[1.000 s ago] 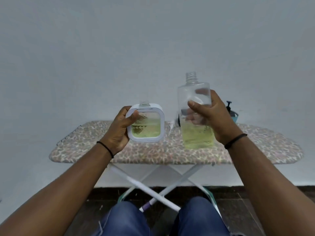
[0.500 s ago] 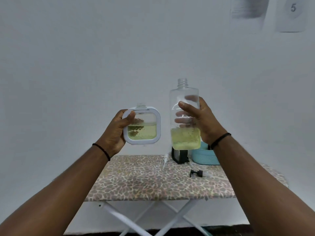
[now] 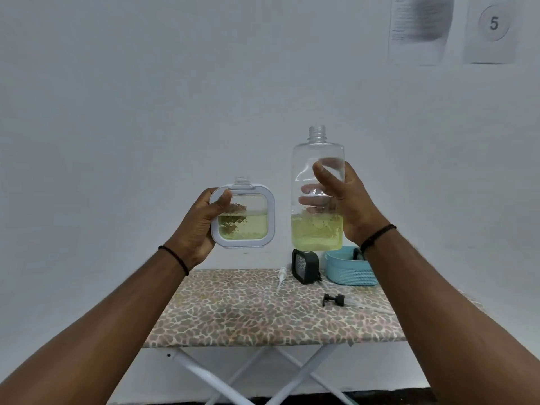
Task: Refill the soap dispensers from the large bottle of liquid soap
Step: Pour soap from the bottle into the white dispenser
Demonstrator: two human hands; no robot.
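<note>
Left hand (image 3: 201, 229) raised in front of the pale wall, thumb curled over the front top corner and fingers wrapped behind, gripping a square soap dispenser (image 3: 242, 217) with rounded corners: white plastic frame, clear faceted window, yellow-green liquid filling roughly the lower half. Held upright, short threaded neck pointing straight up, uncapped, broad face turned toward the camera. Just to its right and apart from it, the large bottle (image 3: 318, 194): tall, clear, smooth plastic, rounded shoulders, ribbed open neck on top, long axis vertical, mouth pointing up, pale yellow-green soap settled in the bottom third. Right hand (image 3: 347, 206) clasped round its middle from the right side, thumb across the front, fingers showing through the clear wall behind. Both containers held in the air above the far edge of a folding table (image 3: 263, 317) covered in leopard-print cloth, on crossed white metal legs. On the cloth, from left to right: a slim white pump tube (image 3: 281, 277) lying flat, a small black square dispenser (image 3: 305, 266) with a mesh-like front standing upright, a black pump head (image 3: 333, 299) on its side nearer the front, and a light blue woven-pattern plastic basket (image 3: 349, 271) at the back right. Thin dark bands on both wrists. Top right of the wall, two paper sheets, one marked with a 5 (image 3: 493, 23).
</note>
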